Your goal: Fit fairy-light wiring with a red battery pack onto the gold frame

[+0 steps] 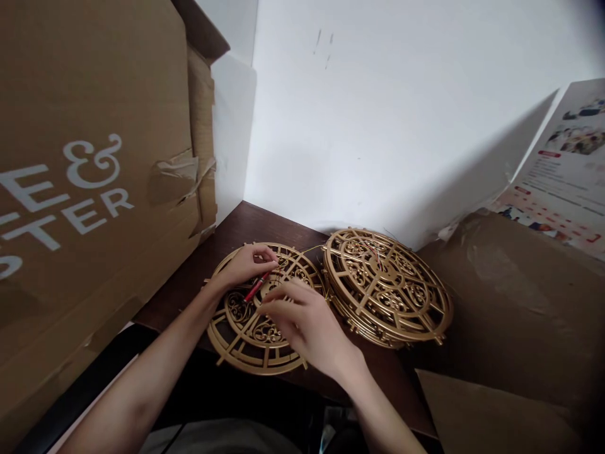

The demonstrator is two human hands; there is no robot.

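Observation:
A round gold openwork disc [265, 366] with scrollwork lies on the dark table in front of me. Over its upper left part, my left hand [243, 263] is closed in a pinch; what sits between the fingertips is too small to make out. Just below those fingertips is a slim red pen-like tool [256, 287], slanting over the disc. My right hand [309, 321] hovers above the disc's right side, fingers curled together, and anything in them is hidden. Thin yellow thread or wire runs from near the disc towards the neighbouring stack.
To the right, a stack of similar gold discs [387, 284] stands on the dark wooden table [231, 221]. A large cardboard box [94, 113] rises on the left. More cardboard [510, 315] and a printed sheet [567, 164] are on the right. A white wall [378, 126] closes the back.

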